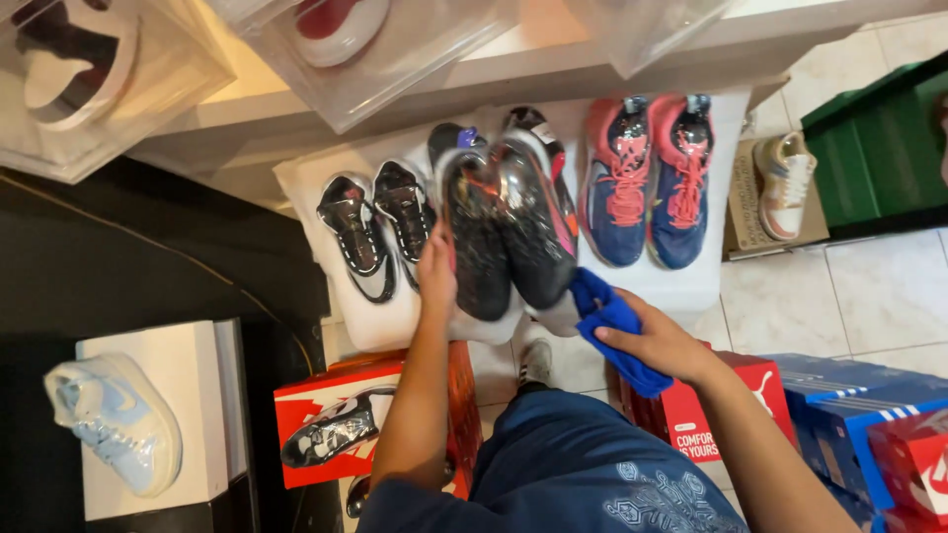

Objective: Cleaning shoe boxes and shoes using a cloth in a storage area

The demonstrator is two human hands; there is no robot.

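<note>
Centrally, our left hand (435,268) grips 2 dark sneakers (506,222) pointing up-frame; our right hand (660,342) clutches a blue cloth (604,314) beside them.

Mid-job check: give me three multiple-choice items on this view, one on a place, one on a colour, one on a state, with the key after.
1. Where does the blue-and-pink pair of shoes sit relative to the black pair under the hands?
A. To its right in the picture
B. To its left in the picture
C. On the floor tiles

2. What colour is the cloth?
A. White
B. Blue
C. Red

3. What is the left hand doing?
A. Hanging free
B. Holding the cloth
C. Resting against the black pair

Key: 1 A, the blue-and-pink pair lies on the white surface right of the black pair. 2 B, the cloth is plainly blue. 3 C, the left hand lies on the side of the black pair, while the right hand has its grip on the cloth.
</note>
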